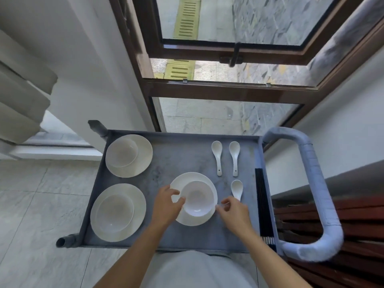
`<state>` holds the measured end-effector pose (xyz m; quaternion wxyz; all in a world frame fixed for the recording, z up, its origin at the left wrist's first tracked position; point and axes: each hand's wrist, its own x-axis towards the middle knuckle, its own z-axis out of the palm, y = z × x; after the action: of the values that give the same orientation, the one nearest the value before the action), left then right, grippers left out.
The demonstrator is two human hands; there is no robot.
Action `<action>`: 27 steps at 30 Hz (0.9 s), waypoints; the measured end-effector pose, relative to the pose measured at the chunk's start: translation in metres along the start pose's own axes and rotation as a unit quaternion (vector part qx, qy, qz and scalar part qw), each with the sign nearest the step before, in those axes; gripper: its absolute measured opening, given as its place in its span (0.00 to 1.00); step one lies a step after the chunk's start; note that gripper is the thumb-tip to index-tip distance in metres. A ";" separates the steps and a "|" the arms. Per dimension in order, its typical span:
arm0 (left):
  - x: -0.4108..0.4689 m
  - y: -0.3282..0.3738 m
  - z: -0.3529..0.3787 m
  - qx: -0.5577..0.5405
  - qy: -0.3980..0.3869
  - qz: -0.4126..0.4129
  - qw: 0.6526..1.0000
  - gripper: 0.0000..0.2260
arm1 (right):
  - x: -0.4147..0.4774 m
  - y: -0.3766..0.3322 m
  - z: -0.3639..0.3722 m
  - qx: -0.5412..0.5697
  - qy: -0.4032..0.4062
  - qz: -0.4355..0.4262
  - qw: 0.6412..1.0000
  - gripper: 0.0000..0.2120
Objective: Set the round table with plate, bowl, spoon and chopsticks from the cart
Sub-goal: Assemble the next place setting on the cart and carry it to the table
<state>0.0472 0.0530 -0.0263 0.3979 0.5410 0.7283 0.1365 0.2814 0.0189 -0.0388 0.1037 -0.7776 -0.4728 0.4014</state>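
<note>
Your left hand [166, 204] sits at the left edge of the nearest white plate [193, 221], fingers curled, thumb tip against the rim of the white bowl [198, 198] that stands in that plate. Your right hand [234, 213] is at the plate's right edge, fingers curled with the tips touching the rim. The two hands are apart, one on each side of the dish. I cannot tell whether either one actually grips the plate or only touches it.

Plate and bowl rest on the grey cart tray [187, 154], in its near middle. Just right of them lies a white soup spoon [236, 188]; your right hand covers the end of its handle. Two more spoons [217, 156] [234, 156] lie side by side farther back. A bundle of black chopsticks [262, 204] lies along the tray's right wall; how many there are is hard to make out.

On the tray's left side stand two more plates [143, 159] [139, 204], each with a bowl in it. The padded cart handle [315, 183] curves off to the right. Your torso hides part of the tray's near edge.
</note>
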 end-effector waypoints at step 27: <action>0.003 -0.017 -0.013 -0.038 0.021 -0.025 0.999 0.12 | -0.056 -0.064 0.041 0.112 0.004 -0.023 0.993 0.11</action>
<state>0.0260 0.0519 -0.0303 0.4060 0.5041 0.7440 0.1659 0.1973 -0.0021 -0.0019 0.2011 -0.7515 -0.4426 0.4460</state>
